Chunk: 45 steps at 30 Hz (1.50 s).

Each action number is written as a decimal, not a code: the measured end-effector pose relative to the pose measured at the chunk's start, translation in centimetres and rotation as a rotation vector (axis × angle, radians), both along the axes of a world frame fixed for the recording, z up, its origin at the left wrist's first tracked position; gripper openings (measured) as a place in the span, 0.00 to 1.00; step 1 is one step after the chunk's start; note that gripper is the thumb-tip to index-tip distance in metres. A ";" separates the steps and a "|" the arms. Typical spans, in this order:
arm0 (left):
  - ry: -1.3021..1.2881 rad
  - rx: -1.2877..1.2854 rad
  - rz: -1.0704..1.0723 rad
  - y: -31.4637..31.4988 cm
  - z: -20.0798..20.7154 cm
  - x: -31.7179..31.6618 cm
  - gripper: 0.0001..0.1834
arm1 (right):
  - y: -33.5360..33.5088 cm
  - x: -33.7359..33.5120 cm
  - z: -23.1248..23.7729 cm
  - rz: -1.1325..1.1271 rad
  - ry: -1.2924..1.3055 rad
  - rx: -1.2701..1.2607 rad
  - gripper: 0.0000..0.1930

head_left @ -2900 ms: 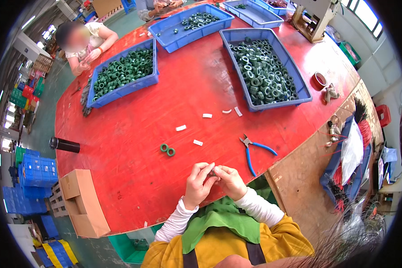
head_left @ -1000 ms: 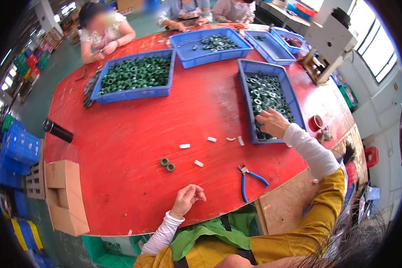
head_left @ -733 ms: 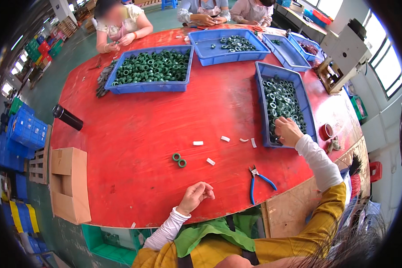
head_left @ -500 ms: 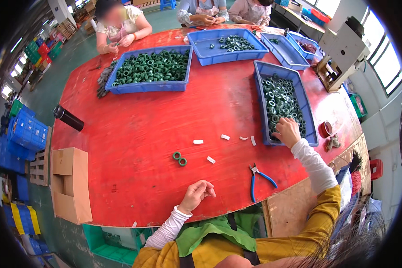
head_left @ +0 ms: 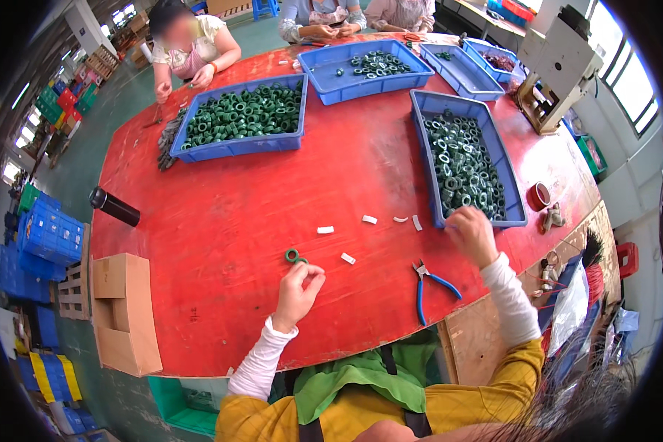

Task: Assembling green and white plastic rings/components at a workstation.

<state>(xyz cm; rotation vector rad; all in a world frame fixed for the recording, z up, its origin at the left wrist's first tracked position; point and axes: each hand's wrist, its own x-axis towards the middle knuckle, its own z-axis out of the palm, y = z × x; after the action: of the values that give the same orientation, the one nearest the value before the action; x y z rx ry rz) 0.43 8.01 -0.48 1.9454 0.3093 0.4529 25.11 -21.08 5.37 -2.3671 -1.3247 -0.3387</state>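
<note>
right hand, fingers curled, picking a ring from the blue tray right of centre; left hand loosely closed near green rings, grip unclear; next needs a clean pinch.

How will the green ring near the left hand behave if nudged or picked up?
The green ring lies flat on the red table, so a nudge probably slides it rather than rolls it. It looks stiff and small, likely light. On edge it could roll. The left hand is beside it.

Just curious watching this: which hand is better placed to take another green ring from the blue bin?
Probably the right hand: it rests at the near edge of the blue bin of green rings, while the left hand sits far off.
</note>
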 end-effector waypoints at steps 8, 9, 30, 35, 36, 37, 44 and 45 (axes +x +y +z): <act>0.110 0.721 -0.006 -3.0 -0.9 5.5 0.20 | 3.4 -5.8 -1.1 0.184 0.095 0.012 0.04; 0.114 0.770 -0.012 -3.1 -1.2 5.9 0.18 | 3.8 -5.9 -1.1 0.187 0.097 0.040 0.04; -0.198 0.154 -0.042 -5.0 0.6 2.1 0.14 | 9.9 -12.6 -6.6 0.242 1.826 0.551 0.15; -0.244 0.278 -0.109 -5.3 1.1 2.3 0.18 | 9.5 -12.6 -6.4 0.198 1.716 0.518 0.11; -0.241 0.277 -0.109 -5.4 1.3 2.3 0.18 | 9.4 -12.7 -6.2 0.197 1.719 0.517 0.11; -0.224 0.231 -0.069 -5.4 1.5 2.2 0.18 | 9.3 -12.8 -6.0 0.197 1.464 0.563 0.10; -0.099 0.041 0.017 -5.2 1.6 1.4 0.11 | 8.9 -12.8 -5.8 0.183 0.908 0.638 0.09; -0.096 0.064 0.010 -5.3 1.9 1.4 0.11 | 8.8 -12.8 -5.9 0.184 0.914 0.638 0.09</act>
<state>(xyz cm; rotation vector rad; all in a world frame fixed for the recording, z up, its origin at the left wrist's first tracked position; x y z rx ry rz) 1.87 2.68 1.42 1.9783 0.2454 0.5672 12.34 -12.26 -0.51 -1.5174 -0.7978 0.3163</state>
